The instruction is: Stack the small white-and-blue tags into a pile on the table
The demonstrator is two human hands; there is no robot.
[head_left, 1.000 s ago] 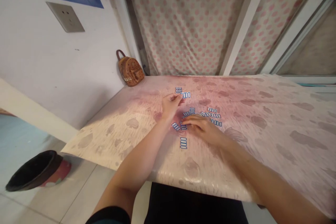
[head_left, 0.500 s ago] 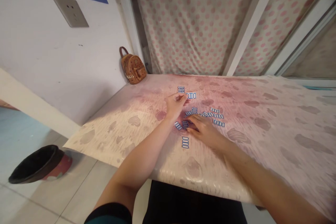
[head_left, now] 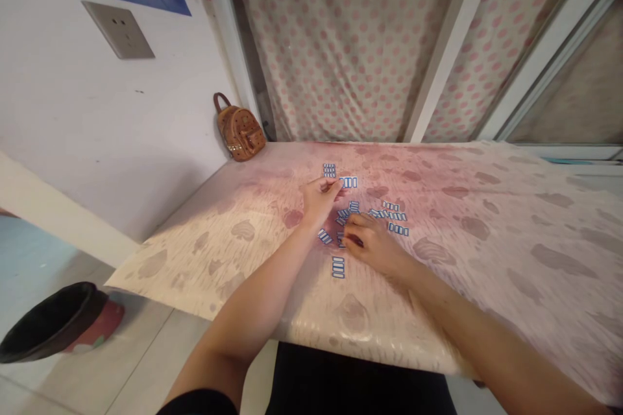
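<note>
My left hand (head_left: 320,198) is closed in a pinch, holding a small blue-and-white striped piece (head_left: 349,182) upright just above the table. Near those fingers, a small block of similar pieces (head_left: 329,170) lies at the back. My right hand (head_left: 372,240) is low over the table with curled fingers, and its fingertips close on another striped piece (head_left: 341,239), partly hidden beneath them. More pieces lie in a loose cluster (head_left: 345,214) beyond the right fingers. One tilted piece (head_left: 324,237) rests to their left, and another piece (head_left: 338,267) lies nearer me.
Several striped pieces (head_left: 398,215) are scattered right of my right hand on the patterned tablecloth (head_left: 452,298). A small brown backpack (head_left: 242,133) leans by the wall at the back left. A dark-lined bin (head_left: 92,331) stands on the floor at left. A dotted curtain (head_left: 341,45) hangs behind.
The view has shifted slightly. My right fingers have drawn together over the piece beneath them. My left hand keeps its pinch on the striped piece.
</note>
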